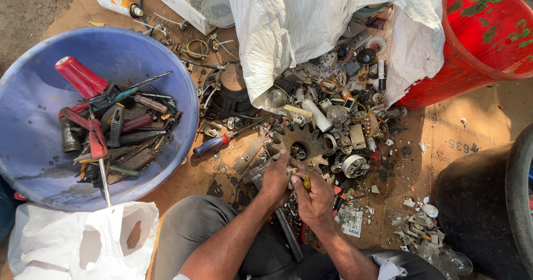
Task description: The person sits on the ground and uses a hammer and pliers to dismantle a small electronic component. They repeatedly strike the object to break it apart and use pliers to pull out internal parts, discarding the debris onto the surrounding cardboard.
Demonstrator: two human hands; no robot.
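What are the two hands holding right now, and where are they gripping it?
The left hand clasps a small metal part by its near end. The right hand grips a yellow-handled tool by its handle; its tip is hidden.

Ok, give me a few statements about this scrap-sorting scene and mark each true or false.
1. The blue basin holds hand tools. True.
2. The large gear lies inside the basin. False: it lies on the cardboard among the scrap, just beyond the hands.
3. The left hand and right hand work close together on a small part. True.
4. The red bucket sits at the left. False: it is at the upper right.
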